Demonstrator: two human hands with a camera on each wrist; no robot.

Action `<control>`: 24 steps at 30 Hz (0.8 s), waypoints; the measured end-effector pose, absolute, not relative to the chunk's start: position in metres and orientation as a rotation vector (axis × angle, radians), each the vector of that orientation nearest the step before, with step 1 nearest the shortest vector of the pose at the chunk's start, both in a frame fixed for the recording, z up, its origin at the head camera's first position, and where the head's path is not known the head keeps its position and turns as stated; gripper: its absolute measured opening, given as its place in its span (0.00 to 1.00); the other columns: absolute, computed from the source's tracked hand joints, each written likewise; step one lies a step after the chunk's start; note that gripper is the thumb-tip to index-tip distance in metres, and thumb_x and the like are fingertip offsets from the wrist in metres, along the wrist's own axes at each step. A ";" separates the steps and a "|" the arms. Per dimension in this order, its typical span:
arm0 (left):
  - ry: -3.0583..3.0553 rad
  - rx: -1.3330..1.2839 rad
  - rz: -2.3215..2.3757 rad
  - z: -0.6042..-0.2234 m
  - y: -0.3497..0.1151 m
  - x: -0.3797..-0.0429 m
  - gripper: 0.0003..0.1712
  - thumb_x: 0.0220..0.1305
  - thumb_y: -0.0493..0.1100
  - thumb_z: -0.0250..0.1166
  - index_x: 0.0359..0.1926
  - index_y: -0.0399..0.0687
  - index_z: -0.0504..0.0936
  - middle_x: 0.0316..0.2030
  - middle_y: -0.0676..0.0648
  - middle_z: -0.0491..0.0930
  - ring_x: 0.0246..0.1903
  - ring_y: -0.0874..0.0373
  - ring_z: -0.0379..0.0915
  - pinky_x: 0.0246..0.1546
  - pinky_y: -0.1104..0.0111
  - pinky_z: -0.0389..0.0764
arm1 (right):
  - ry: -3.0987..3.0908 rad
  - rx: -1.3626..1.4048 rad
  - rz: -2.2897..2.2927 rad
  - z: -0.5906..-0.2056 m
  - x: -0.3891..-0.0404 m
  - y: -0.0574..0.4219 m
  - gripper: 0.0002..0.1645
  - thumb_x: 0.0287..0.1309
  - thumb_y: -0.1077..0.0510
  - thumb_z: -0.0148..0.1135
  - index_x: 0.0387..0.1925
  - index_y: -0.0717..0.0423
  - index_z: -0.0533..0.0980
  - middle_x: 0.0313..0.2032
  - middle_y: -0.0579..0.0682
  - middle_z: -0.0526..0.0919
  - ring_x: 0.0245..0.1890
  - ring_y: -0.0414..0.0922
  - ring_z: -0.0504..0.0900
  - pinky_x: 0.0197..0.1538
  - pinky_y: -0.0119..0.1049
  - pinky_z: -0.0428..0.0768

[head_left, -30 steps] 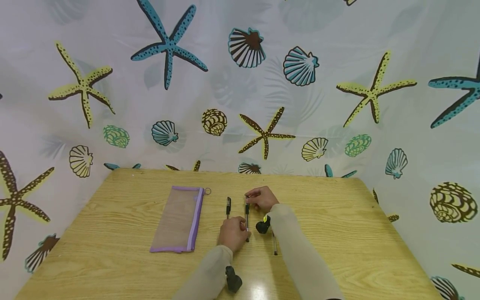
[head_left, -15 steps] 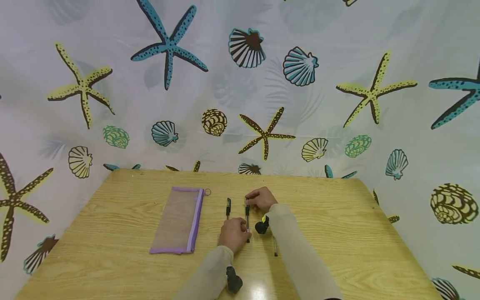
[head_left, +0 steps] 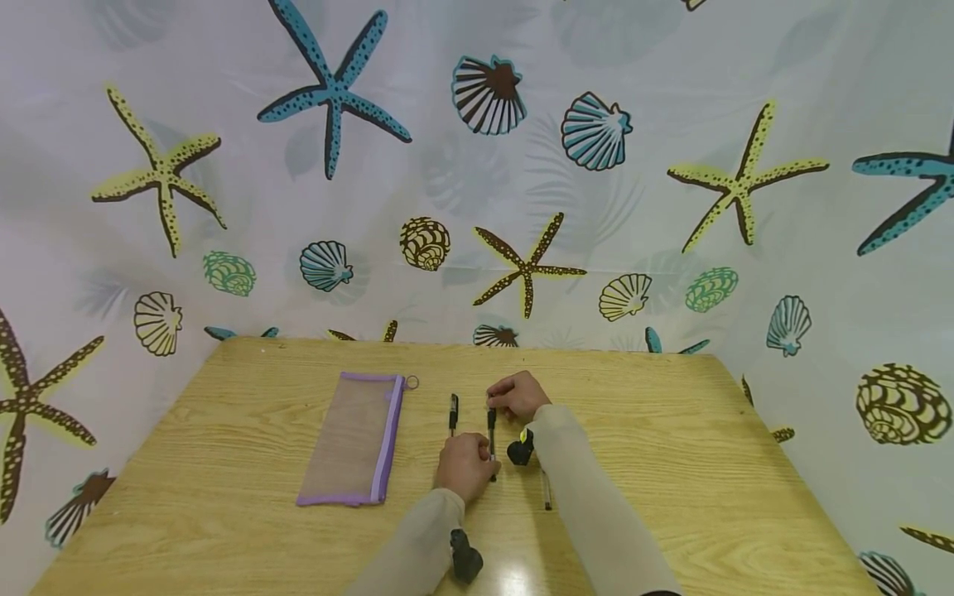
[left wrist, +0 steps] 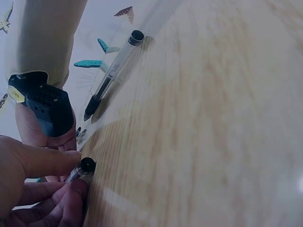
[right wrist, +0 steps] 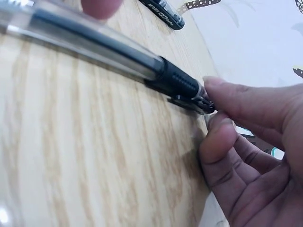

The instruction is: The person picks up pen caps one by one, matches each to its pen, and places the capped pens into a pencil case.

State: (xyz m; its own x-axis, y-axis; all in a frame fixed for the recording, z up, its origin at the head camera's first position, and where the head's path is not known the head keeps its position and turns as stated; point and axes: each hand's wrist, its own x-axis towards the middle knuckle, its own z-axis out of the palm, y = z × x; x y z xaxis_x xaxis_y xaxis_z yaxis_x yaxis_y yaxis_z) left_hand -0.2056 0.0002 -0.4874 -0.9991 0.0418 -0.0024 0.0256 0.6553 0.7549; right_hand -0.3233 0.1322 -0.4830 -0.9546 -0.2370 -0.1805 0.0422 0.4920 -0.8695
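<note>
1. Worktop (head_left: 671, 463) fills the lower frame.
2. Left hand (head_left: 464, 465), nearer the bottom end of the pen (head_left: 491, 430), has its grip pinched round it.
3. Right hand (head_left: 522, 396), above, grip pinched on the clip end.
4. And the pen: centre frame, long axis running up the picture.

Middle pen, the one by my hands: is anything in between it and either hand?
Nothing visible: the right hand pinches the middle pen at its far end and the left hand holds the near end. The left pen and right pen lie on either side.
</note>
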 end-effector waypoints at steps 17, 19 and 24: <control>2.848 0.027 1.274 -0.486 0.002 -0.205 0.19 0.54 0.42 0.73 0.44 0.34 0.84 0.25 0.52 0.80 0.30 0.57 0.76 0.38 0.58 0.80 | 2.452 -0.163 -1.459 -0.477 -0.319 0.133 0.13 0.58 0.65 0.65 0.45 0.66 0.81 0.27 0.52 0.83 0.16 0.41 0.71 0.21 0.33 0.73; 2.858 0.028 1.264 -0.486 0.002 -0.205 0.19 0.55 0.43 0.73 0.44 0.34 0.84 0.25 0.52 0.80 0.29 0.57 0.76 0.37 0.58 0.80 | 2.448 -0.165 -1.464 -0.476 -0.319 0.133 0.13 0.58 0.65 0.65 0.46 0.66 0.81 0.27 0.52 0.83 0.17 0.41 0.72 0.22 0.34 0.73; 2.869 0.012 1.263 -0.484 0.001 -0.204 0.22 0.56 0.46 0.72 0.47 0.36 0.82 0.25 0.52 0.80 0.28 0.57 0.76 0.34 0.59 0.79 | 2.436 -0.166 -1.490 -0.475 -0.320 0.137 0.15 0.61 0.62 0.63 0.48 0.66 0.80 0.28 0.55 0.82 0.18 0.42 0.73 0.23 0.35 0.75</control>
